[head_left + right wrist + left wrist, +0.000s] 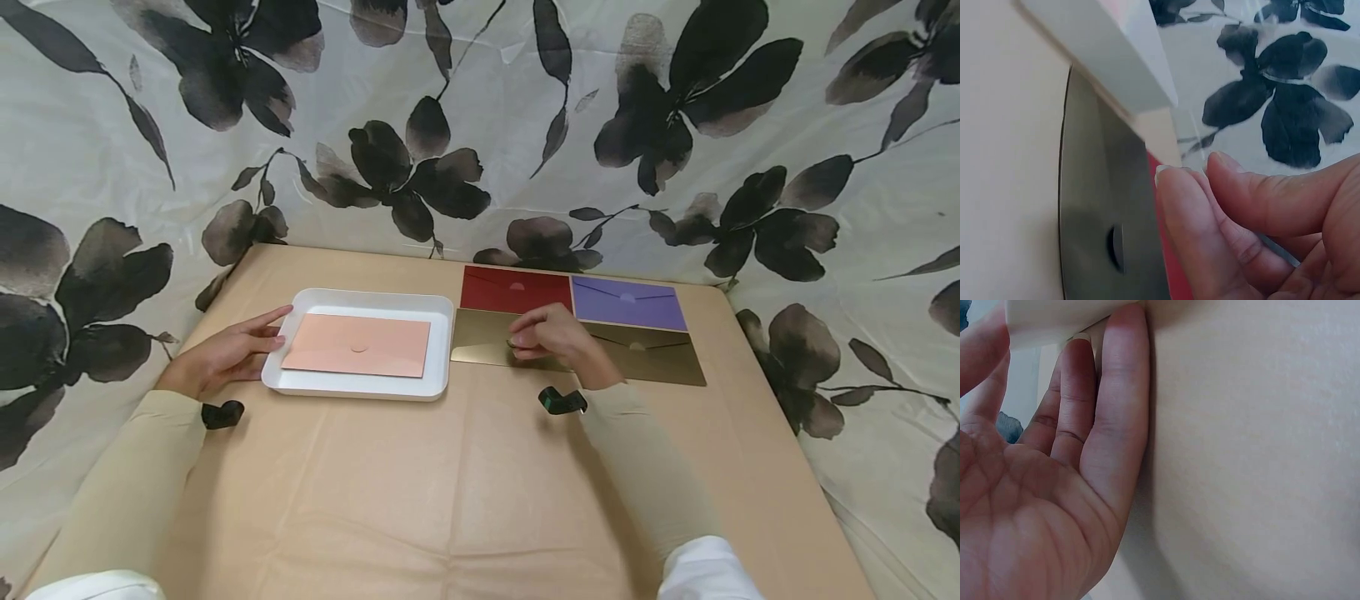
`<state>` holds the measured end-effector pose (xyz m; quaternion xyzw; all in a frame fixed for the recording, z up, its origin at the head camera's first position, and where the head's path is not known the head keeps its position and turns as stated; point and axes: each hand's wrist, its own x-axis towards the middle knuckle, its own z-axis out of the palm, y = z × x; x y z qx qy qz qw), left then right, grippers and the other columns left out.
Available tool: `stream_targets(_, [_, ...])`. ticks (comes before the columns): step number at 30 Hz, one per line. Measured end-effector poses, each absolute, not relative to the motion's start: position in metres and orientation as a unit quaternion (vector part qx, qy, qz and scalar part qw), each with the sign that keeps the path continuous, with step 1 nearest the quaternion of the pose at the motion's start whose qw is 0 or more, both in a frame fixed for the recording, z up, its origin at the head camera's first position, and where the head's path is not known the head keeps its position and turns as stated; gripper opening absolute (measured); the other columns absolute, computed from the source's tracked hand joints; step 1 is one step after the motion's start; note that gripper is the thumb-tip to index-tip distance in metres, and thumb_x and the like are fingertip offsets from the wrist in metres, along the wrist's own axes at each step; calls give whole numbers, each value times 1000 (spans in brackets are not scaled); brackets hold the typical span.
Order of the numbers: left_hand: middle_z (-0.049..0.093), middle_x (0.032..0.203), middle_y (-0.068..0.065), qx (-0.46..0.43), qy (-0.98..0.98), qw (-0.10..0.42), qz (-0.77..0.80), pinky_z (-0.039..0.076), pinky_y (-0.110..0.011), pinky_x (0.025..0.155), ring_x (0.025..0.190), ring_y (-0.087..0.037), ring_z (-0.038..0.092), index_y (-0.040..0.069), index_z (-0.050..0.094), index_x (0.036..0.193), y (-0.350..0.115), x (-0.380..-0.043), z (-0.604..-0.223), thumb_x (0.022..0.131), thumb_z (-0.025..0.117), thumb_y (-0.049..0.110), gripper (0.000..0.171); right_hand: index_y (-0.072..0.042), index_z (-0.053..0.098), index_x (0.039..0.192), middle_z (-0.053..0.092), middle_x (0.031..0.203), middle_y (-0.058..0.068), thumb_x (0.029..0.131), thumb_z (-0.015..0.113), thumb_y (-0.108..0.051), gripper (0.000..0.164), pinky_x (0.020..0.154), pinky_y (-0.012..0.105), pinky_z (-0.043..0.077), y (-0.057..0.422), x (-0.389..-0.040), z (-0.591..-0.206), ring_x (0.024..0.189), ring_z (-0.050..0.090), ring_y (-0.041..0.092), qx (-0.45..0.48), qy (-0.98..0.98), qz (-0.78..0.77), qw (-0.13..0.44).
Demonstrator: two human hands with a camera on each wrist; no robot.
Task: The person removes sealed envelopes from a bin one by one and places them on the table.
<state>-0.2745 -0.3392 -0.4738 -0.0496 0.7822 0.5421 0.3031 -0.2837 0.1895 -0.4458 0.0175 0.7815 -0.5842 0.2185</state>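
Fingers (261, 322) of the left hand (223, 357) lie nearly straight against a white tray (360, 304) bearing a pink envelope (356, 346) — the right hand (558, 336), thumb and fingertips drawn together, is bare above a gold envelope (482, 338). Tan-covered table (487, 475), floral cloth (510, 125) beyond. One tray; five envelopes — one pink, two gold, a red envelope (517, 287), a purple envelope (628, 304).

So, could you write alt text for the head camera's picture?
A person's left hand holds the edge of a white tray bearing a pink envelope. Their right hand is over a gold envelope, grouped with a red envelope, a purple envelope and another gold one.
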Motion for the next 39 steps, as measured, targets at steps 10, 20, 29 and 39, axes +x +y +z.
stream_targets(10, [-9, 175, -21, -57, 783, 305, 539, 60, -34, 96, 128, -20, 52, 43, 3, 166, -336, -274, -471, 109, 54, 33, 77, 16, 64, 128, 70, 90, 8, 93, 67, 6, 37, 74, 36, 65, 160, -282, -440, 73, 73, 16, 1, 758, -611, 229])
stream_targets(20, [-3, 174, -22, -62, 778, 306, 546, 60, -40, 98, 143, -36, 39, 44, 2, 166, -335, -276, -472, 110, 53, 28, 77, 14, 65, 129, 71, 98, 14, 93, 67, 7, 36, 79, 41, 64, 137, -284, -441, 76, 74, 18, -3, 751, -614, 244])
stream_targets(29, [-8, 175, -21, -61, 783, 306, 538, 60, -36, 97, 136, -30, 46, 44, 3, 165, -337, -276, -474, 109, 53, 32, 77, 12, 68, 124, 72, 100, 18, 94, 67, 7, 31, 81, 42, 64, 121, -282, -440, 75, 74, 19, -12, 748, -615, 248])
stream_targets(39, [-9, 175, -20, -60, 783, 305, 538, 60, -33, 94, 117, -12, 57, 43, 4, 166, -338, -275, -474, 108, 55, 33, 78, 10, 72, 120, 70, 101, 14, 92, 71, 6, 28, 76, 35, 65, 98, -285, -443, 75, 73, 18, -18, 748, -613, 252])
